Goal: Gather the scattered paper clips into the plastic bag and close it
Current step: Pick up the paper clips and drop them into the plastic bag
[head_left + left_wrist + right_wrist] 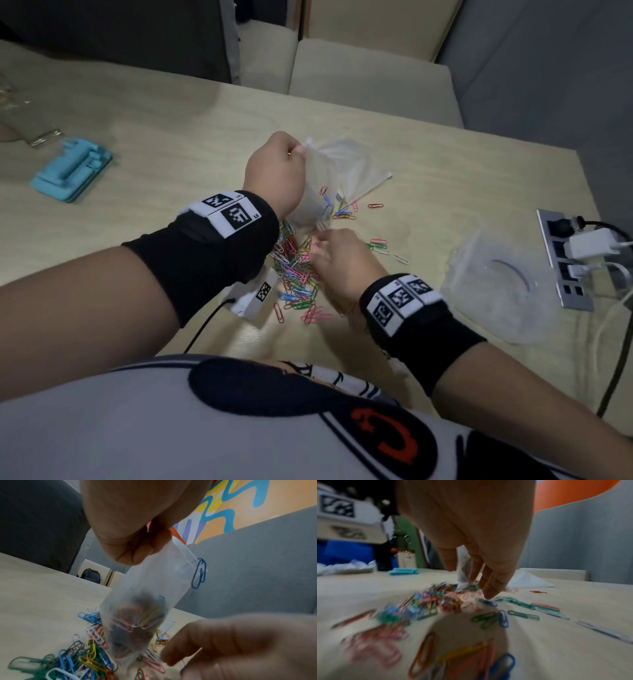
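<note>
Pinching the top edge of the plastic bag [310, 202] between thumb and curled fingers, my left hand [275, 171] is holding it upright so it is hanging down over the table [462, 164], its bottom resting among the paper clips [296, 270]. Some clips are already lying inside the bag's lower part, and in the left wrist view one blue clip [199, 573] is hanging at the bag's mouth. My right hand [337, 260] is reaching down beside the bag with fingers loosely extended and holding nothing, fingertips close above the table next to the pile.

I am not seeing any brand name or readable word; both black wristbands are carrying square black-and-white code tags, and my shirt is showing a red mark I cannot read.

The clips are too many and too tangled to count: one dense heap between my hands and loose ones spreading to the right. A second clear bag [346, 161] is lying flat just behind the held one, and a third crumpled one [496, 284] is lying well to the right, near a power strip [565, 260] at the table's right edge. One light-blue plastic piece [72, 171] is lying far left. Bare tabletop is stretching between it and the heap, and beyond the bags to the far edge.
</note>
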`<control>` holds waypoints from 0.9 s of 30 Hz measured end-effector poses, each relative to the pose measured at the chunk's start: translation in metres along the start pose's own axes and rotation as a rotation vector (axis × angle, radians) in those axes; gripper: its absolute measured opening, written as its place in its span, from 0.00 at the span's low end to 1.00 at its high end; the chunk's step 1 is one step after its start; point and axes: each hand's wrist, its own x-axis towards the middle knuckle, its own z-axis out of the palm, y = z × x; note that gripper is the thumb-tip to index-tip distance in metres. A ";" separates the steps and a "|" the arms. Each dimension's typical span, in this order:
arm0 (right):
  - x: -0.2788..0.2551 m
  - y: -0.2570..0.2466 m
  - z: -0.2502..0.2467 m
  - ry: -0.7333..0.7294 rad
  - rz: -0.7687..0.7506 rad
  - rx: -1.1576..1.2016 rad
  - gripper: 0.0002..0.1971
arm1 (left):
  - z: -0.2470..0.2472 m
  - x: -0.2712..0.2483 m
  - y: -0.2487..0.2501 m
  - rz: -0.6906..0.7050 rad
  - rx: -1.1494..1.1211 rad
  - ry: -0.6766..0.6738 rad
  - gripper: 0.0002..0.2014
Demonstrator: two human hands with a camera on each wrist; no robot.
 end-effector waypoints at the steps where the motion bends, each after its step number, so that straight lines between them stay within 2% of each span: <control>1: -0.003 -0.001 0.006 -0.065 -0.104 -0.086 0.29 | -0.001 0.000 0.001 0.006 0.006 0.004 0.12; 3: -0.006 -0.001 0.014 -0.200 -0.231 -0.279 0.35 | -0.002 0.000 0.001 0.005 0.007 0.002 0.12; 4: -0.008 0.000 0.017 -0.224 -0.264 -0.367 0.35 | -0.002 0.000 0.002 0.000 0.011 -0.005 0.12; 8: -0.005 0.011 0.021 -0.123 -0.262 -0.389 0.22 | 0.000 -0.003 0.001 -0.001 0.050 -0.051 0.12; 13: -0.002 0.026 0.017 -0.015 -0.172 -0.281 0.16 | 0.004 -0.005 0.000 -0.036 0.026 -0.065 0.12; 17: -0.002 0.033 -0.002 0.046 0.025 -0.016 0.08 | 0.009 -0.006 0.003 -0.019 0.059 -0.070 0.11; 21: -0.006 0.029 -0.025 0.087 0.291 0.728 0.07 | 0.012 -0.005 0.005 -0.007 0.082 -0.075 0.09; 27: -0.010 0.016 -0.077 0.151 0.223 1.191 0.07 | 0.018 -0.007 0.008 -0.001 0.075 -0.106 0.09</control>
